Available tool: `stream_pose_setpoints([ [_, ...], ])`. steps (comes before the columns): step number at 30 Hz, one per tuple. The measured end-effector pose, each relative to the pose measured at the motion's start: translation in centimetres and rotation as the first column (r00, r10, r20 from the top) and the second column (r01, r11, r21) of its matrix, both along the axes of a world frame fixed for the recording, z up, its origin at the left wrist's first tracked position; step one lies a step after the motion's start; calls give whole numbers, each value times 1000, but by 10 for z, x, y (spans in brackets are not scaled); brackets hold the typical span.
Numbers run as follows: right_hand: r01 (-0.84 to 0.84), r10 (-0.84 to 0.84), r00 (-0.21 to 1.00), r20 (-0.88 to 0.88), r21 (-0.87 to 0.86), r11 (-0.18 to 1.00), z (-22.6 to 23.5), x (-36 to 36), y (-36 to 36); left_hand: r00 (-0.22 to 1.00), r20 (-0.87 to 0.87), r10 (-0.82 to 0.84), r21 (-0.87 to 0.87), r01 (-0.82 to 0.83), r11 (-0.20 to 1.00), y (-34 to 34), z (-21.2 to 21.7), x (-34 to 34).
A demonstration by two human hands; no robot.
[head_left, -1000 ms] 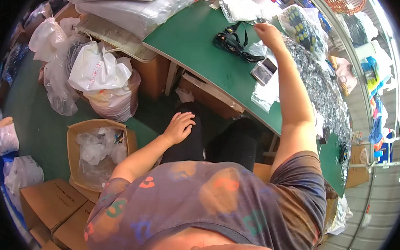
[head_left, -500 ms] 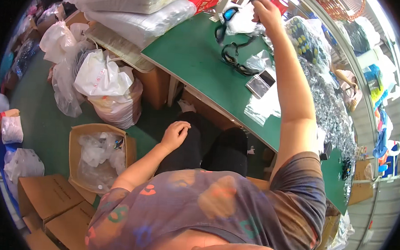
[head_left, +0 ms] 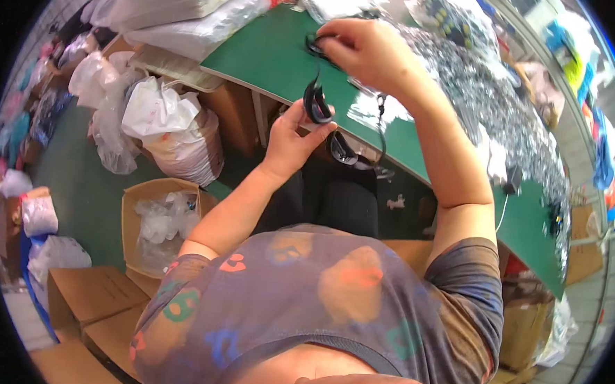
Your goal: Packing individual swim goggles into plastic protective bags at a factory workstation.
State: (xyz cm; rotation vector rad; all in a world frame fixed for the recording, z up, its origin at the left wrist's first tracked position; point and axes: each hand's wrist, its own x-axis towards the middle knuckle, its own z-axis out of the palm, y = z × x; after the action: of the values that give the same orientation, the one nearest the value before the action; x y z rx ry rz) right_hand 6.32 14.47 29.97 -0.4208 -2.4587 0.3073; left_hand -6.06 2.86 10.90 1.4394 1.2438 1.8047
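My left hand (head_left: 289,141) is raised in front of the table edge. Its thumb and fingers close on a pair of black swimming goggles (head_left: 317,105), gripping one eyepiece, while the other dark lens (head_left: 342,149) hangs beside it to the right. From the held eyepiece a thin black strap runs up toward my right hand (head_left: 367,50). Over the green table, that hand's thumb and fingers pinch a looped black end of the strap (head_left: 314,45); its exact shape is partly hidden. Another length of strap (head_left: 382,126) curves down on the right to the hanging lens.
The green table (head_left: 259,61) carries stacked clear plastic packs (head_left: 184,25) at far left and a heap of shiny clear wrappers (head_left: 466,75) on the right. An open cardboard box (head_left: 156,229) with plastic bags and a full white bag (head_left: 175,133) stand on the floor at left.
My right hand has come back from the table's far side and now pinches the strap. My left hand has risen from my lap and taken hold of the goggles.
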Motion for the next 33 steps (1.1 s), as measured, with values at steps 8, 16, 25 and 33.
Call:
stream_pose_setpoints([
  [8, -36, 70, 995, 69, -408, 912, -89, 124, -38, 806, 592, -2, -264, 197, 944, -42, -53, 15],
  [16, -349, -222, 909, -353, -935, 57, -247, 130, -100, -9, 948, -318, 174, 852, 493, -64, -52, 59],
  [25, 23, -389, 903, -180, -885, 465, -195, 224, -23, 79, 973, -217, 64, 812, 580, -56, -48, 51],
  [33, 718, -693, 695, 192, -137, 682, -136, 313, 175, 397, 874, -282, -150, 771, 619, -58, -68, 40],
])
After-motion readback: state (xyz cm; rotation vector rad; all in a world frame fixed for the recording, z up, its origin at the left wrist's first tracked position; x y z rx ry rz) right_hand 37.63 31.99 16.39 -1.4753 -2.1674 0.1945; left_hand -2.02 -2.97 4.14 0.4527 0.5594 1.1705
